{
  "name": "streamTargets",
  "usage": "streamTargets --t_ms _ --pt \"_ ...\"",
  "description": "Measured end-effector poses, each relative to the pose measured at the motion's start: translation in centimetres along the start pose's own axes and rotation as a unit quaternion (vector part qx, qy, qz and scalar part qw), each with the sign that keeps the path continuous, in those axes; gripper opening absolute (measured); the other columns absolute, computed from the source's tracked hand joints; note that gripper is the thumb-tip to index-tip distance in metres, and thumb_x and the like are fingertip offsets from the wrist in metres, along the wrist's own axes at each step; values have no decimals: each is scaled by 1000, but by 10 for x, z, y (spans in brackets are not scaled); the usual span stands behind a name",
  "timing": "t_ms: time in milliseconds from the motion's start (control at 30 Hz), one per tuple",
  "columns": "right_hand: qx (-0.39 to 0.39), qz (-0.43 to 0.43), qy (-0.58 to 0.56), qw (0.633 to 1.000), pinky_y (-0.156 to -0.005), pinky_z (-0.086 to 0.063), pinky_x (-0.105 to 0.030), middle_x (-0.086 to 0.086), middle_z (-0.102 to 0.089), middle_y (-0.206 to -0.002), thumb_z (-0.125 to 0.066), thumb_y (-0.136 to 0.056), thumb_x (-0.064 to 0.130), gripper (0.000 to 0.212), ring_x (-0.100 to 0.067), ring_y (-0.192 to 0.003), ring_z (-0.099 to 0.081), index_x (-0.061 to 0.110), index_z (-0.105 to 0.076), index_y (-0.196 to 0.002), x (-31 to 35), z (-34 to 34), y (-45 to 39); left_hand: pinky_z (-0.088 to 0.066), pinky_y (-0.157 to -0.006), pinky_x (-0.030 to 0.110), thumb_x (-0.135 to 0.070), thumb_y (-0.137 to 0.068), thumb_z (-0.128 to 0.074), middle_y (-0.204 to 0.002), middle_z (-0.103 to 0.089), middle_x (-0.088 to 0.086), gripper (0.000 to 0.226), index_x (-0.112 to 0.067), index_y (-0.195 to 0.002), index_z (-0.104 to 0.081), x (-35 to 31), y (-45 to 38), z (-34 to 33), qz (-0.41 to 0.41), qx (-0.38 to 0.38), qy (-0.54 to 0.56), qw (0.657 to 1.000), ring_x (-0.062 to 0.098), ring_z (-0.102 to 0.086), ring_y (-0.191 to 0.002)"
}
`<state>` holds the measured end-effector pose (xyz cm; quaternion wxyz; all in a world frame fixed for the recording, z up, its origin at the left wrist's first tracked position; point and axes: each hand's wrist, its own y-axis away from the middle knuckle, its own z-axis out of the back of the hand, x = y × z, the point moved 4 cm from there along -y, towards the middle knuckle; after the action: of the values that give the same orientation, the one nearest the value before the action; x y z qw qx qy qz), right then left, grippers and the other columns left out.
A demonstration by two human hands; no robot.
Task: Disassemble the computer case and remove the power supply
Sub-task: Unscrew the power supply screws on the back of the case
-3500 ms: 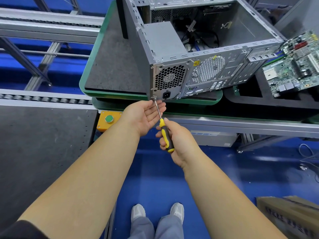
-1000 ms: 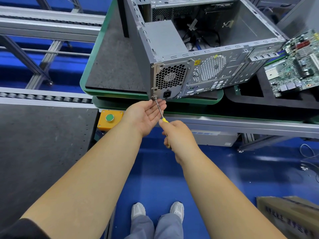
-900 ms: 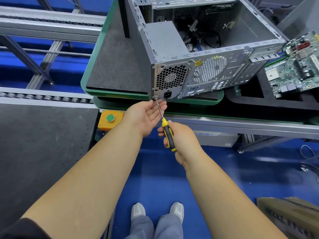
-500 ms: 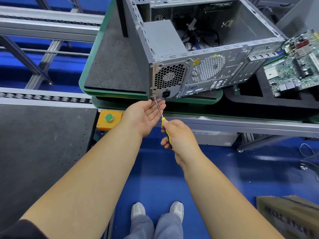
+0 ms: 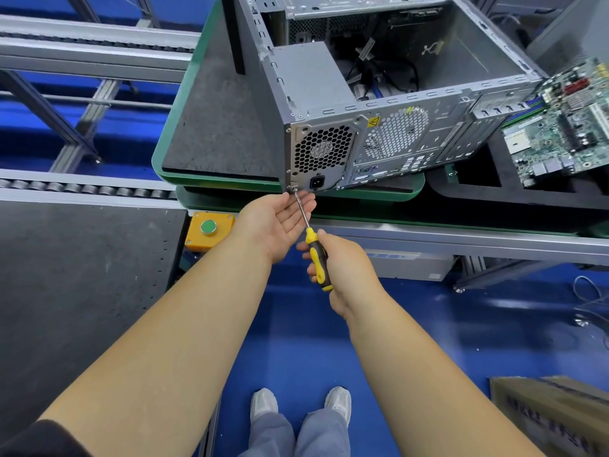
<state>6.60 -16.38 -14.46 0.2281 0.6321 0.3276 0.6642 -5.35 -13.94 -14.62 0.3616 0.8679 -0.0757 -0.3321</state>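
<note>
Blue factory floor, conveyor rails; computer case (image 5: 379, 94) lies open on green tray (image 5: 171, 173). Power supply (image 5: 324, 150) sits in case's rear near-left corner: probably heavy, rigid metal box, best gripped by its flat sides. Right hand (image 5: 342, 265) wraps screwdriver (image 5: 314, 250), tip at the case's bottom corner screw. Left hand (image 5: 276, 222) cupped flat, palm up, just under that screw.

We read no words or numbers. On the rear panel of the computer case (image 5: 412, 140) we see a yellow warning triangle sticker (image 5: 373, 121). The cardboard box (image 5: 553, 420) at lower right carries dark printing, too blurred for us to read.
</note>
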Motion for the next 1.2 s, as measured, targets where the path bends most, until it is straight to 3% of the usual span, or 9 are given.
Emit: streamTargets --t_ms 233,367,533,633,767,900,1033,1200 --pt "-3 110 46 993 -50 -46 -19 2 -63 -83 -60 -95 36 18 -5 -52 -60 19 -61 -89 3 9 4 -55 -76 26 -16 -100 -44 -97 -75 11 27 -2 -101 -68 0 2 -3 3 -16 8 1000 18 -72 -89" --pt "-8 124 64 990 -44 -42 -20 2 -59 -81 -66 -92 32 15 -6 -46 -52 22 -55 -90 5 8 4 -56 -76 26 -17 -98 -50 -97 -75 10 24 -2 -102 -68 -1 3 -5 7 -27 8 1000 17 -73 -87" --pt "12 68 76 995 -49 -39 -24 1 -63 -79 -57 -95 40 25 -10 -50 -48 15 -62 -96 6 4 4 -58 -68 25 -17 -98 -51 -92 -76 9 23 -2 -98 -68 -1 3 -7 15 -37 10 999 16 -74 -78" --pt "36 31 52 997 -54 -38 -27 0 -64 -77 -46 -100 33 30 -11 -50 -46 13 -67 -92 6 1 5 -57 -70 25 -18 -98 -51 -91 -76 9 24 -2 -97 -69 -1 3 -7 18 -41 9 999 16 -74 -80" --pt "28 88 110 990 -51 -41 -23 2 -65 -83 -50 -100 35 21 -10 -56 -54 21 -63 -91 6 7 8 -57 -68 24 -18 -98 -51 -92 -76 8 24 -3 -97 -69 -1 4 -7 22 -35 11 999 15 -74 -78" --pt "27 118 100 988 -41 -40 -14 1 -59 -86 -59 -96 34 12 -7 -48 -57 22 -58 -93 6 8 8 -57 -72 25 -18 -98 -50 -93 -76 8 24 -3 -97 -68 -2 4 -7 19 -34 8 999 15 -73 -82" --pt "11 124 109 986 -47 -41 -21 3 -55 -79 -63 -94 31 14 -8 -48 -46 21 -55 -93 8 7 6 -57 -73 25 -17 -98 -51 -93 -76 9 23 -2 -98 -68 -2 5 -7 19 -32 15 999 16 -74 -82" --pt "26 34 69 997 -51 -36 -26 -1 -61 -78 -46 -101 39 34 -12 -50 -43 12 -65 -96 11 3 7 -57 -72 25 -17 -99 -50 -88 -76 10 24 -1 -97 -68 -2 6 -8 22 -30 17 999 16 -73 -79"
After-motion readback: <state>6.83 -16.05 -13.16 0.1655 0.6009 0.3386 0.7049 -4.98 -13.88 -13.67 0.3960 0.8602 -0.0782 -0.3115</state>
